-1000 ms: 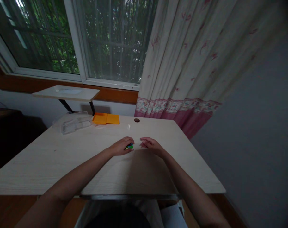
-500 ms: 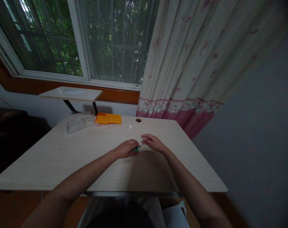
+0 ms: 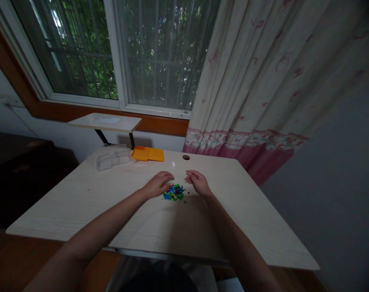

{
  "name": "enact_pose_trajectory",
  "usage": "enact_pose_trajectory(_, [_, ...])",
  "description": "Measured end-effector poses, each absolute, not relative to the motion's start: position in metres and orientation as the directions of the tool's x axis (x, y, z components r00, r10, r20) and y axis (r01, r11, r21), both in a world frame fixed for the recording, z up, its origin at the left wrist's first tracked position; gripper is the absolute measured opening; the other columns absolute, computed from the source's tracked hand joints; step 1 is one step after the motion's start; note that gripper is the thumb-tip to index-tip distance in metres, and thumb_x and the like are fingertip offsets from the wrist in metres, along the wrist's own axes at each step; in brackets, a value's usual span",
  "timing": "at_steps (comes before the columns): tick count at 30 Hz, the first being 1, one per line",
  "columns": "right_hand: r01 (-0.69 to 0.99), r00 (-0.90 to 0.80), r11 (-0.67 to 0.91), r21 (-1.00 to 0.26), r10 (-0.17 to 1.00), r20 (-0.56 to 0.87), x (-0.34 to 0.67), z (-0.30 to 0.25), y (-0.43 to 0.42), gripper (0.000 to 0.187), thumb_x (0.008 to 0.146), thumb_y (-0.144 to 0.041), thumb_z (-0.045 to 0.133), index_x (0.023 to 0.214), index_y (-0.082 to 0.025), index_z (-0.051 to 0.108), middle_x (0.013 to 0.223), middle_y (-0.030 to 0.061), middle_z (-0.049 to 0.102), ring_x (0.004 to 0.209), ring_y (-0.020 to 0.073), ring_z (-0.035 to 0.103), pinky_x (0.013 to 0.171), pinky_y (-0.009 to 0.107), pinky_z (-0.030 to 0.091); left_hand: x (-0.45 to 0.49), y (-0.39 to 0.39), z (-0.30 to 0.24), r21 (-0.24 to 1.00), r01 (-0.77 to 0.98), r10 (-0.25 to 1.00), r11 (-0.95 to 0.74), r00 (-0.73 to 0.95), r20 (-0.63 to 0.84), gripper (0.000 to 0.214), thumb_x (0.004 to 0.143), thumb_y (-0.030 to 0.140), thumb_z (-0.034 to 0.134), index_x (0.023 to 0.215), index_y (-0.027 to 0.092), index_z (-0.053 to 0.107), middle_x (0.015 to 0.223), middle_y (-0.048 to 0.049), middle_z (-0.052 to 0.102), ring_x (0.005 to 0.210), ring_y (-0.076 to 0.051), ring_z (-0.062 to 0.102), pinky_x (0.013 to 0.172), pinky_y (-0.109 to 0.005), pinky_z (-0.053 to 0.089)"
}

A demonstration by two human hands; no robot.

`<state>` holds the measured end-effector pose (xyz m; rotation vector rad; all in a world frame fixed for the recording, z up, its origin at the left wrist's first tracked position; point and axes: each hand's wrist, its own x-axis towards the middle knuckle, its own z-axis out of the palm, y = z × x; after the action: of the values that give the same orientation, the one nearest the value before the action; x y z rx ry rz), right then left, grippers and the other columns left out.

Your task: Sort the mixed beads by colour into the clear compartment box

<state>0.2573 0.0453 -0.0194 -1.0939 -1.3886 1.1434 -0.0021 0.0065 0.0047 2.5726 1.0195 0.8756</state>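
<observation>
A small heap of tiny plastic pieces (image 3: 174,193), green, blue, yellow and dark, lies on the pale wooden table (image 3: 123,211). My left hand (image 3: 158,183) arches beside its left edge, thumb close to the pieces and fingers apart, holding nothing that I can see. Just beyond the heap on the right, my right hand (image 3: 199,182) hovers with loosely bent fingers pointing left. Nothing shows in it. A few loose bits lie to the right of the heap.
Toward the back left are a clear plastic box (image 3: 113,159) and an orange tray (image 3: 148,154). Behind them stands a small raised shelf (image 3: 107,121). A round cable hole (image 3: 186,157) sits near the back edge, below the curtain (image 3: 233,101).
My left hand has lifted and drawn back from over the pieces, uncovering the colourful heap. The right hand stays near, its fingers a little more gathered. The whole view has shifted slightly.
</observation>
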Motion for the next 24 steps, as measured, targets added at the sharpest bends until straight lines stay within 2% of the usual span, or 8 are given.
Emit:
enact_pose_trajectory(3, [0.019,0.02,0.129,-0.991,0.991,0.13,0.262,-0.028,0.05,0.056,0.071,-0.063,0.066,0.103,-0.018,0.067,0.069,0.0026,0.068,0.054,0.0131,0.058,0.055,0.029,0.05,-0.036,0.03,0.011,0.32,0.745,0.776,-0.586,0.4,0.488,0.036,0.094,0.039,0.048,0.118,0.019,0.065,0.119,-0.0126,0.061,0.116,-0.026,0.053,0.105,-0.045,0.042])
enact_pose_trajectory(5, [0.008,0.074,0.136,-0.991,0.988,0.136,0.265,-0.031,0.051,0.055,0.072,-0.062,0.065,0.104,-0.017,0.067,0.066,0.0015,0.065,0.051,0.0124,0.055,0.052,0.028,0.048,-0.06,0.047,0.015,0.243,0.866,0.806,-0.437,0.258,0.533,0.036,0.095,0.038,0.044,0.115,0.018,0.067,0.119,-0.014,0.06,0.119,-0.03,0.049,0.106,-0.05,0.039])
enact_pose_trajectory(6, [0.005,0.089,0.136,-0.991,0.987,0.136,0.266,-0.032,0.051,0.055,0.072,-0.062,0.065,0.104,-0.017,0.068,0.065,0.0012,0.065,0.051,0.0124,0.054,0.051,0.028,0.047,-0.07,0.055,0.017,0.212,0.912,0.806,-0.352,0.18,0.564,0.037,0.094,0.038,0.044,0.113,0.017,0.068,0.12,-0.0151,0.059,0.122,-0.033,0.046,0.107,-0.053,0.037])
enact_pose_trajectory(9, [-0.013,0.1,0.12,-0.993,0.988,0.119,0.267,-0.033,0.051,0.054,0.071,-0.06,0.066,0.103,-0.017,0.068,0.063,0.0005,0.064,0.05,0.0121,0.053,0.051,0.028,0.047,-0.094,0.075,0.02,0.101,0.977,0.812,-0.188,0.098,0.575,0.037,0.088,0.034,0.05,0.115,0.015,0.067,0.127,-0.018,0.055,0.129,-0.039,0.039,0.107,-0.058,0.032])
enact_pose_trajectory(15, [-0.065,0.09,0.111,-0.992,0.99,0.105,0.267,-0.034,0.051,0.058,0.068,-0.061,0.069,0.103,-0.015,0.068,0.06,-0.0014,0.064,0.049,0.0107,0.053,0.051,0.025,0.046,-0.106,0.094,0.019,-0.079,0.978,0.864,-0.194,0.209,0.459,0.03,0.087,0.027,0.05,0.104,0.013,0.071,0.111,-0.0189,0.063,0.121,-0.036,0.046,0.104,-0.05,0.032])
enact_pose_trajectory(20, [-0.068,0.089,0.099,-0.993,0.992,0.093,0.267,-0.031,0.05,0.056,0.068,-0.06,0.069,0.102,-0.015,0.069,0.06,-0.0021,0.064,0.05,0.0106,0.054,0.051,0.025,0.046,-0.1,0.097,0.022,-0.106,0.963,0.863,-0.247,0.269,0.428,0.026,0.087,0.017,0.048,0.096,0.015,0.072,0.094,-0.0156,0.067,0.105,-0.031,0.053,0.096,-0.046,0.035])
enact_pose_trajectory(24, [-0.067,0.096,0.096,-0.993,0.991,0.09,0.265,-0.028,0.049,0.056,0.067,-0.06,0.069,0.101,-0.015,0.069,0.059,-0.0017,0.064,0.049,0.0108,0.053,0.05,0.025,0.046,-0.091,0.094,0.032,-0.121,0.946,0.846,-0.302,0.324,0.422,0.025,0.087,0.018,0.05,0.101,0.016,0.072,0.095,-0.0149,0.067,0.104,-0.03,0.053,0.095,-0.044,0.035])
